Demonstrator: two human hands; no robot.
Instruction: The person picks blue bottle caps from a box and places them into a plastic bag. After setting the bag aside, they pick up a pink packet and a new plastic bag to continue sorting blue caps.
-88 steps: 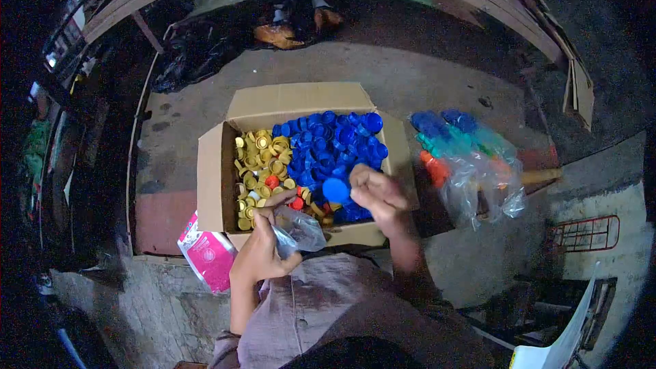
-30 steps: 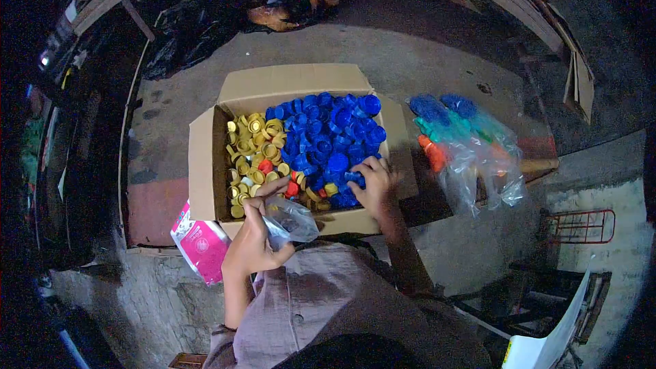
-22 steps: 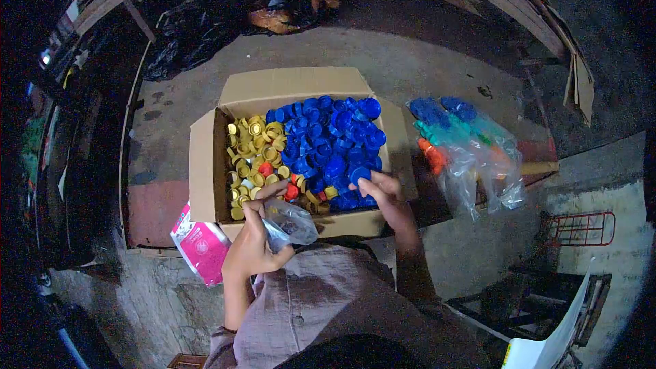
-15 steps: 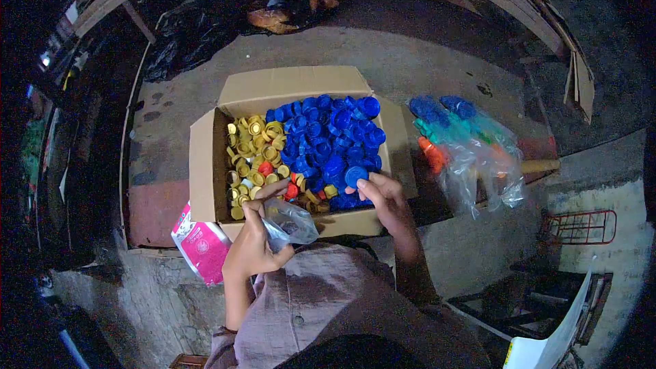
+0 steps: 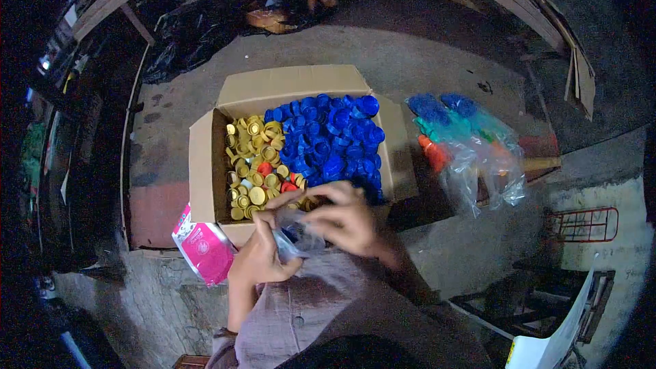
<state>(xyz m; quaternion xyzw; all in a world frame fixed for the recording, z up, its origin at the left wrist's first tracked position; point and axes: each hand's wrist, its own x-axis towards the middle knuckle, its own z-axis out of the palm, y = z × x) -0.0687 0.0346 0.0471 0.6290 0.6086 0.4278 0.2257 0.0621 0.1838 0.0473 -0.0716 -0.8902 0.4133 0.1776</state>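
Note:
In front of my body, my left hand (image 5: 260, 256) is closed on a small clear plastic bag (image 5: 311, 242). Something dark blue shows faintly through the plastic. My right hand (image 5: 348, 222) hovers right at the bag's mouth, slightly blurred, fingers apart, and no cap can be seen in it. Behind both hands stands an open cardboard box (image 5: 294, 82) full of bottle caps. Yellow caps (image 5: 256, 140) fill its left side and blue caps (image 5: 328, 130) its right, with a few red caps (image 5: 265, 169) among the yellow.
Right of the box lie clear plastic bags (image 5: 471, 143) holding blue, green and orange pieces. A pink packet (image 5: 205, 249) rests at the left front edge. A black plastic bag (image 5: 191, 41) and another person's hand (image 5: 270, 20) are at the back. A red metal rack (image 5: 584, 225) stands right.
My right hand has moved left from the box's front right to the bag's mouth. The blue cap it held no longer shows in its fingers. My left hand still holds the bag.

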